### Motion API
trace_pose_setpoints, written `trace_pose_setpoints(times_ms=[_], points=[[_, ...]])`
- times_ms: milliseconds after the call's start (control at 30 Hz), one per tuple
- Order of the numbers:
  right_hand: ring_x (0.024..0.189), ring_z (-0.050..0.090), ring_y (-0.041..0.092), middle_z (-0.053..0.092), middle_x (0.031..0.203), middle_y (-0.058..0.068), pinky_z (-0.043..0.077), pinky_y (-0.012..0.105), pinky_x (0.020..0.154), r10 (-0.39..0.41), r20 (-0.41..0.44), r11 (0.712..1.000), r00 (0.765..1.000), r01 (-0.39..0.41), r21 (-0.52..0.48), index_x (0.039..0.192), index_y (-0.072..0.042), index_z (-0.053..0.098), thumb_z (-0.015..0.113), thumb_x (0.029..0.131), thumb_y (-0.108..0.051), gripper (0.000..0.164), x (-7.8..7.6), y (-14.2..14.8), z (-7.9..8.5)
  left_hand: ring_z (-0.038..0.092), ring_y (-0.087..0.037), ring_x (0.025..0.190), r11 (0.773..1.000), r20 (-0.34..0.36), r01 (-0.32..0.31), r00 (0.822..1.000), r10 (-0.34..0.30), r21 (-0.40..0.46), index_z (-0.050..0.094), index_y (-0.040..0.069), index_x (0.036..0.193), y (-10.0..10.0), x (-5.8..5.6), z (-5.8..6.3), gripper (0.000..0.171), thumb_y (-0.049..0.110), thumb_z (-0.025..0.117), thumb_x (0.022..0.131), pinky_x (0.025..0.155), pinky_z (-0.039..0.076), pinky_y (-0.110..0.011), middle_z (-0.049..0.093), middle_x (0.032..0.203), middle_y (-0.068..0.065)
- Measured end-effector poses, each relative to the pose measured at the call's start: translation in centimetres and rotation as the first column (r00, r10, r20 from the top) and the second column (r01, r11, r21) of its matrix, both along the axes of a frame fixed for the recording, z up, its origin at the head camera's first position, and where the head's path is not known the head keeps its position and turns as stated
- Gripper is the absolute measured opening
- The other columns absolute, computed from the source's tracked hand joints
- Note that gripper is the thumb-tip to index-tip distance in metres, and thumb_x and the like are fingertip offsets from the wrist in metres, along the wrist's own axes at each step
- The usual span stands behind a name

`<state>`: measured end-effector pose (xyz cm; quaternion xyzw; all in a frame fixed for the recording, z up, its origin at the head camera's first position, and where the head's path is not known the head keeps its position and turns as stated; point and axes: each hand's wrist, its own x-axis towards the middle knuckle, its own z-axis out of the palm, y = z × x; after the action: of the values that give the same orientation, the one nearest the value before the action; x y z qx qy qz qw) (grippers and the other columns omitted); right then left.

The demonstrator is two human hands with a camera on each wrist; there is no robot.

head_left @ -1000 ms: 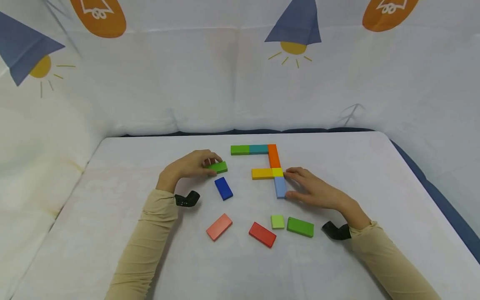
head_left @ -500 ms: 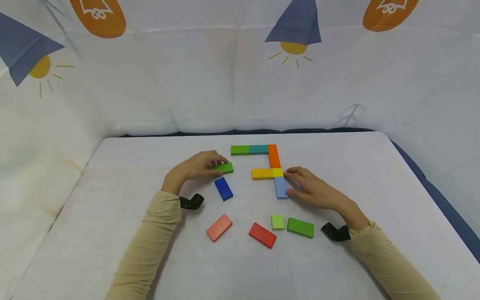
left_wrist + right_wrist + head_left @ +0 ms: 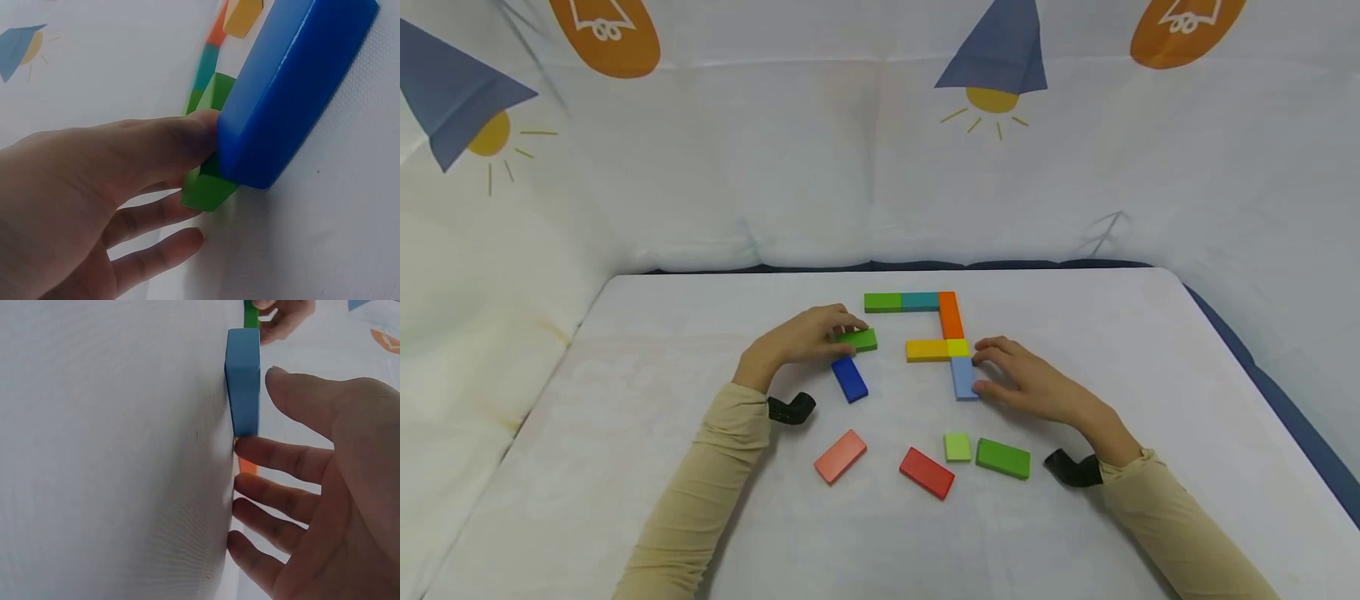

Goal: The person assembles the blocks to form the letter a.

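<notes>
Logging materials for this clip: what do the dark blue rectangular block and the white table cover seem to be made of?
Dark blue rectangular block: probably painted wood, possibly plastic; smooth, semi-gloss faces with rounded edges and soft highlights.
White table cover: seemingly cloth or woven sheet; matte, with fine weave visible in the wrist views.

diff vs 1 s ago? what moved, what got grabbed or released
The left hand, holding the green block, has slid it right across the table, toward the yellow block of the laid pattern. Nothing was taken hold of or let go. The right hand stays beside the light blue block, fingers touching it. The dark blue block, the pattern and the loose blocks in front have not moved.
</notes>
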<state>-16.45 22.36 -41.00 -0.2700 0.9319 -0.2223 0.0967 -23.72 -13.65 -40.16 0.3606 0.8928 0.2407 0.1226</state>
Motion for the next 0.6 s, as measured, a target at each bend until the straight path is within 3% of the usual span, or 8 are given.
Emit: trace_pose_setpoints(times_ms=[600], points=[[0.125,0.046,0.026,0.045,0.139,0.009,0.042,0.047,0.103,0.005,-0.017,1.0,1.0,-0.005,0.006,0.122,-0.015,0.056,0.063,0.089,-0.04,0.042,-0.03,-0.01,-0.1,0.053,-0.016,0.094,0.999,-0.004,0.002,1.0,-0.002,-0.032,0.06,0.014,0.127,1.03,0.35,-0.01,0.039,0.023,0.065,0.09,0.085,0.046,-0.034,0.06,0.112,-0.004]])
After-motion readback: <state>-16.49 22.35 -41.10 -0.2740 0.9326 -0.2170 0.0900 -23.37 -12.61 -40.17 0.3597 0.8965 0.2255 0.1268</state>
